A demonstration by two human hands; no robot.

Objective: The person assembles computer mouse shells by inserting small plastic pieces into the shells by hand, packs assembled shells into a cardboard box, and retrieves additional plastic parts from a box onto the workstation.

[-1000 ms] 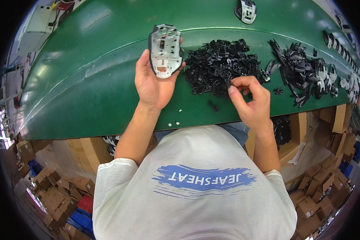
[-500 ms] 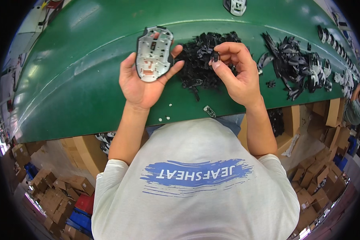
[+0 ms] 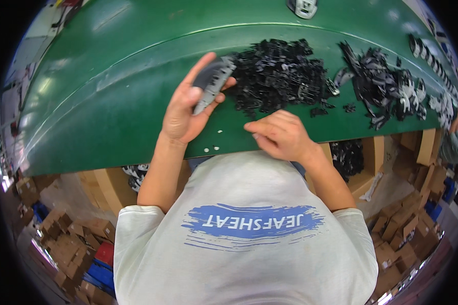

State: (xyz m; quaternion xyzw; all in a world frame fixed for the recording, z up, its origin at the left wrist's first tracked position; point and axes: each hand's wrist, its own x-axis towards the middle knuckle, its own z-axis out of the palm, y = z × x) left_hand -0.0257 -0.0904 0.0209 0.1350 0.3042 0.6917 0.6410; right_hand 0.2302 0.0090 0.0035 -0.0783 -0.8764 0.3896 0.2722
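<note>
In my left hand point(image 3: 179, 114) is a grey and black computer mouse shell point(image 3: 215, 84), gripped between thumb and fingers. The shell is tipped on its side, so its inside is mostly turned out of sight. My right hand point(image 3: 285, 134) is low over the table's front edge, with its fingers curled together and the index finger pointing left. Whatever these fingers hold, if anything, is hidden. A large heap of small black plastic parts point(image 3: 282, 76) lies just beyond both hands. Several small white round bits point(image 3: 216, 148) lie on the table between my wrists.
The green table point(image 3: 102, 112) also bears a pile of black and grey shell pieces point(image 3: 376, 81) at the right. Another mouse shell point(image 3: 304, 7) sits at the far edge, and a row of shells point(image 3: 432, 61) at far right. Open cardboard boxes point(image 3: 374, 152) stand below the front edge.
My left hand has turned the mouse shell from facing me onto its side. My right hand has come down toward the front edge, where a small part lay; that part is now out of sight.
</note>
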